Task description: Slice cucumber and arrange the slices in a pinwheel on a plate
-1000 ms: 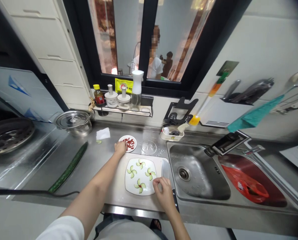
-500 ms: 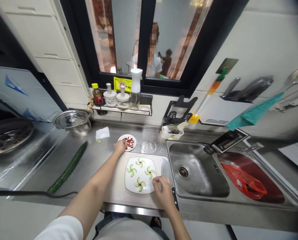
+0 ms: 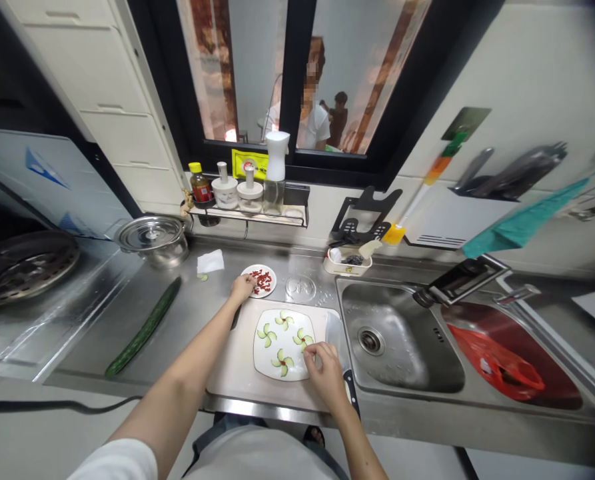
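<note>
My left hand (image 3: 242,289) reaches to the left rim of a small white plate (image 3: 273,291) that holds small red pieces (image 3: 262,281). Its fingers are bunched together; what they grip is hidden. Over the right edge of a larger white plate (image 3: 264,363) is my right hand (image 3: 326,373), thumb and forefinger pinched beside a green pinwheel (image 3: 302,339). Anything between those fingertips is too small to make out. Several pinwheels of thin cucumber slices lie on this plate, with red bits at their centres. The plate rests on a pale cutting board (image 3: 237,383).
A knife (image 3: 350,393) lies along the board's right side, by the sink (image 3: 402,390). To the left are a whole cucumber (image 3: 144,327), a white tissue (image 3: 210,261) and a lidded steel pot (image 3: 154,240). A red bag (image 3: 502,370) sits in the second basin.
The view has shifted slightly. My right fingertips have come a little closer to the right-hand pinwheel. My left hand stays at the small plate.
</note>
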`<state>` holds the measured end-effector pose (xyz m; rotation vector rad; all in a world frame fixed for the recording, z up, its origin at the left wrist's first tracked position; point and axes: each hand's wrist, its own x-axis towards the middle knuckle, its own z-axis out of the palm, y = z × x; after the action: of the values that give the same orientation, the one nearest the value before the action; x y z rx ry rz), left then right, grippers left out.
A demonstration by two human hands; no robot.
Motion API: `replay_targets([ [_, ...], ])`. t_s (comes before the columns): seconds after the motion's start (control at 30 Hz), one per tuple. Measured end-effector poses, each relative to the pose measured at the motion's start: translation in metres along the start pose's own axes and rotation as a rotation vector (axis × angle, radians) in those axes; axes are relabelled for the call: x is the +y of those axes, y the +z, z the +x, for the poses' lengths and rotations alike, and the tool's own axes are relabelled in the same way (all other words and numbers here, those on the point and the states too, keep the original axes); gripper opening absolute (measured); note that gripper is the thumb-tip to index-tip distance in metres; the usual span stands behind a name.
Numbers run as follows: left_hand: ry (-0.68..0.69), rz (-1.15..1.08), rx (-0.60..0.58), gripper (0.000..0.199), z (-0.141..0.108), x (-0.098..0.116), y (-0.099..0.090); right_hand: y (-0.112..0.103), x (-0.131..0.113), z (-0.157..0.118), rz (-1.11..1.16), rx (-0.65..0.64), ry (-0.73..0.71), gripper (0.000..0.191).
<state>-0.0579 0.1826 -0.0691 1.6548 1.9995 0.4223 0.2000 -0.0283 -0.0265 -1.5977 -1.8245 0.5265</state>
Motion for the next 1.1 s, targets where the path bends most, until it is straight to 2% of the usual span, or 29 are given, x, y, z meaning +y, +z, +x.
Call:
replay_targets([
  [0.3, 0.084, 0.255, -0.075, 0.028, -0.018, -0.004, -0.006, 0.001, 0.002, -0.003, -0.022, -0.011, 0.006, 0.026],
  [0.63, 0.205, 0.432, -0.05, 0.03, -0.032, -0.009, -0.024, 0.001, 0.003, -0.003, 0.02, -0.016, -0.013, 0.022],
  [0.87, 0.22, 0.361, -0.028, 0.025, -0.033, -0.019, -0.03, 0.004, 0.003, -0.003, 0.033, -0.026, -0.008, 0.021],
  [1.1, 0.13, 0.064, -0.006, 0.012, -0.022, -0.029, -0.024, 0.006, 0.002, -0.001, 0.046, -0.026, -0.02, 0.02],
])
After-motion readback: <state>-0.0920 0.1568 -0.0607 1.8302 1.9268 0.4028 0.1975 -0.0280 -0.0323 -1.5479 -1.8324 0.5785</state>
